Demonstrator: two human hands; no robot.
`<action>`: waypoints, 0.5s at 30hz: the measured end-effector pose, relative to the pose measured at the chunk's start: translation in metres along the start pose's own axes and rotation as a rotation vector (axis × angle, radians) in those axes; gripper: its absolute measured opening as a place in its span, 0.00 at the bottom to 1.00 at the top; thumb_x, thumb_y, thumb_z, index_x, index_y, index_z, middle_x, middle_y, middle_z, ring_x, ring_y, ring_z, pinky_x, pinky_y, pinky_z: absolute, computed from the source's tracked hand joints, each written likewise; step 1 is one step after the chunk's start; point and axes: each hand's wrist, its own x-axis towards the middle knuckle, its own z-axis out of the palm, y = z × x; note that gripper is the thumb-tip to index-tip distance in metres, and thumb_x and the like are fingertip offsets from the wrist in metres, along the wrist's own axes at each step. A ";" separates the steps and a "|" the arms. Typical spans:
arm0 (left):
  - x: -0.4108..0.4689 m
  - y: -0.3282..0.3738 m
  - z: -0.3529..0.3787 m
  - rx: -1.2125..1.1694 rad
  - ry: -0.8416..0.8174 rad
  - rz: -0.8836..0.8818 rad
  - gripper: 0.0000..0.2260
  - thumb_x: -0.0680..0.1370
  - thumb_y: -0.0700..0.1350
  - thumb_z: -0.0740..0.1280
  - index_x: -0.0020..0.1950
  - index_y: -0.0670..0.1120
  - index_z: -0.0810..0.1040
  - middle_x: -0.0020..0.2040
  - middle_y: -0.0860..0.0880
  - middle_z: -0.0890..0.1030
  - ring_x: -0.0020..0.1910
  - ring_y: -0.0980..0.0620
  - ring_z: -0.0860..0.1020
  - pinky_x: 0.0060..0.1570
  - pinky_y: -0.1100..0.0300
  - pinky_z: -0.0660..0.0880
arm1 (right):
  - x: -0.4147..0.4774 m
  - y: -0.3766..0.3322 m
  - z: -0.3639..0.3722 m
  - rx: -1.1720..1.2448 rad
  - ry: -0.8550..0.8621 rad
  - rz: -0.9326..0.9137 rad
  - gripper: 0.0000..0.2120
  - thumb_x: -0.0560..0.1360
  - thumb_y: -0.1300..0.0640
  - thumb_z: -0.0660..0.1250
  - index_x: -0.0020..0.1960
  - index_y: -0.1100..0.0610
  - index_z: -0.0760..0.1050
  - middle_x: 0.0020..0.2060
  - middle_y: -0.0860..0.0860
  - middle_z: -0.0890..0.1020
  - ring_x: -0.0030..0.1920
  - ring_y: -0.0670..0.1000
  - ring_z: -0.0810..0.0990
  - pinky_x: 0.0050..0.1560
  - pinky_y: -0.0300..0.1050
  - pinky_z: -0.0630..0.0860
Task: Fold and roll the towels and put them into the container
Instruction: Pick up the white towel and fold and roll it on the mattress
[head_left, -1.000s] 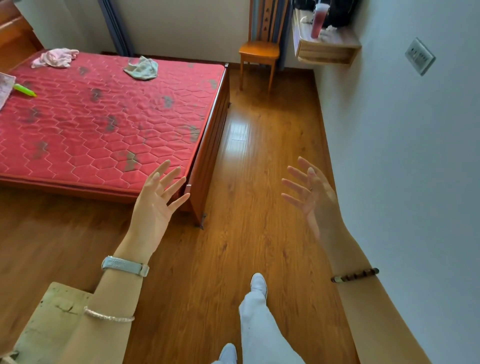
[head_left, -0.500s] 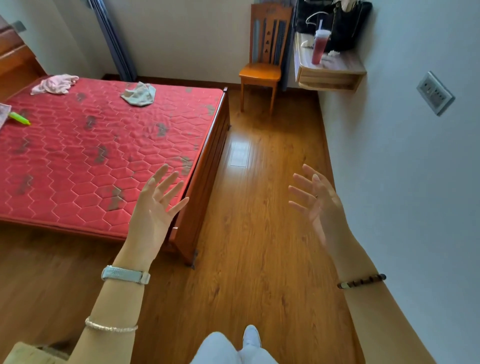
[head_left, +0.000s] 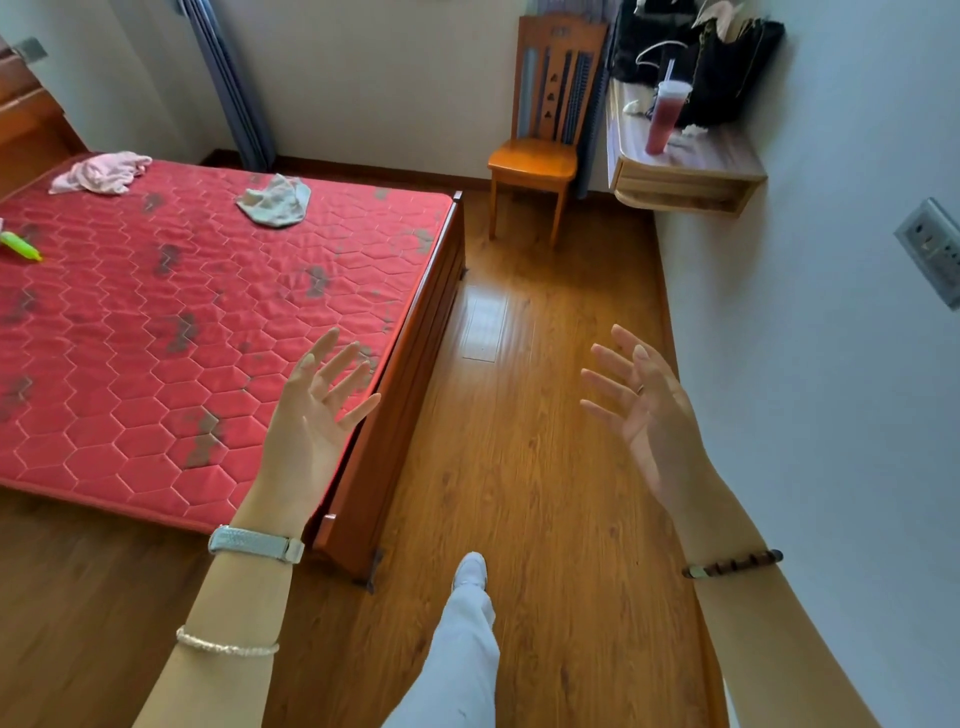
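Red mattress (head_left: 156, 332) holds two crumpled towels (head_left: 275, 201); both hands (head_left: 311, 421) raised, empty

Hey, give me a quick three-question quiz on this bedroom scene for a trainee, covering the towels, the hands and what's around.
1. How many towels lie on the red mattress?
2. True or false: the left hand and the right hand are both open and hold nothing.
3. Where is the cup of red drink? A: on the red mattress. B: on the wall shelf. C: in the right hand.

Key: 1. Two, a pink towel and a grey-green towel. 2. True. 3. B.
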 end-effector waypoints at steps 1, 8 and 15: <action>0.013 0.000 0.002 0.000 -0.005 0.004 0.20 0.84 0.51 0.55 0.76 0.49 0.68 0.66 0.49 0.78 0.66 0.48 0.76 0.63 0.48 0.77 | 0.013 -0.001 0.001 0.004 0.001 0.002 0.21 0.75 0.41 0.60 0.66 0.42 0.72 0.65 0.47 0.79 0.63 0.53 0.80 0.64 0.58 0.76; 0.126 0.014 0.016 -0.023 0.045 -0.001 0.19 0.84 0.51 0.55 0.75 0.50 0.70 0.73 0.44 0.73 0.72 0.44 0.72 0.68 0.43 0.72 | 0.123 -0.015 0.029 0.037 -0.022 0.018 0.21 0.74 0.41 0.61 0.66 0.42 0.72 0.64 0.47 0.80 0.63 0.53 0.80 0.64 0.59 0.76; 0.222 0.026 0.031 0.027 0.031 0.019 0.18 0.84 0.51 0.54 0.73 0.52 0.72 0.68 0.49 0.78 0.68 0.48 0.76 0.67 0.44 0.72 | 0.213 -0.026 0.044 0.045 -0.003 0.021 0.22 0.74 0.40 0.61 0.66 0.42 0.73 0.63 0.47 0.80 0.63 0.53 0.80 0.64 0.60 0.76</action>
